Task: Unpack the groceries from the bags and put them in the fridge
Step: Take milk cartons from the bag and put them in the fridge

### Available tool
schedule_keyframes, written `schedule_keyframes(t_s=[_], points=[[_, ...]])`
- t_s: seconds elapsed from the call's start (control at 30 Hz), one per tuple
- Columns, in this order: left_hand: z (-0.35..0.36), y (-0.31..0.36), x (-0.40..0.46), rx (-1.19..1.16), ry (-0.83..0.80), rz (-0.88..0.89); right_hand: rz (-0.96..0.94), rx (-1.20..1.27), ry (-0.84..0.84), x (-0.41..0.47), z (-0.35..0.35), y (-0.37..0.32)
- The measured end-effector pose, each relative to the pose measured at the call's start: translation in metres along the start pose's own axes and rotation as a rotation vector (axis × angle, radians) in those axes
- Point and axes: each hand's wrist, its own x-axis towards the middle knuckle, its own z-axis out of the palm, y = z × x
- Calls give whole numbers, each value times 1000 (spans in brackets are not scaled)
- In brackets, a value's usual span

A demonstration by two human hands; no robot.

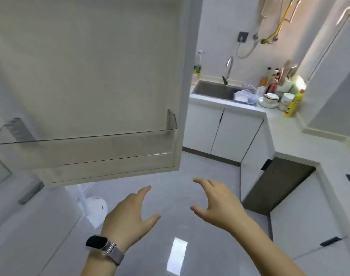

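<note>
In the head view, a pale cream fridge door (94, 80) fills the upper left of the frame, swung open, with a clear plastic door shelf (86, 150) across its lower part holding nothing that shows. Below it, at lower centre, the left hand (128, 214) and the right hand (216, 204) hang over the glossy grey tiled floor (190, 236), palms turned toward each other, fingers spread and relaxed, gripping nothing. A black smartwatch on a silver mesh band (104, 249) sits on the left wrist. The hands are set apart as if ready to take hold of something between them, likely a bag or item lower down, though that is only a reading.

No grocery bags or groceries can be seen anywhere in the frame, so where they are cannot be told. A white rounded object (95, 210) stands on the floor at lower left, half hidden under the door.

At upper right, a steel sink (214, 90) with a curved tap is set in a white counter (279, 120), with bowls, bottles and a yellow bottle (291, 106) crowded at the corner.
</note>
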Motion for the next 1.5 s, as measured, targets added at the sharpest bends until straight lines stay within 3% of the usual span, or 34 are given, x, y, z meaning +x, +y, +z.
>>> schedule_keyframes(t_s=[0.27,0.7,1.2,1.5], points=[[71,126,42,104,-67,254,248,-14,97,-53,-9,128],[164,287,85,131,-278,655,748,141,275,-145,-12,270],[254,460,130,61,-614,1213,1288,195,455,-199,-27,355],[314,535,73,90,-853,1500,1721,268,669,-295,0,341]])
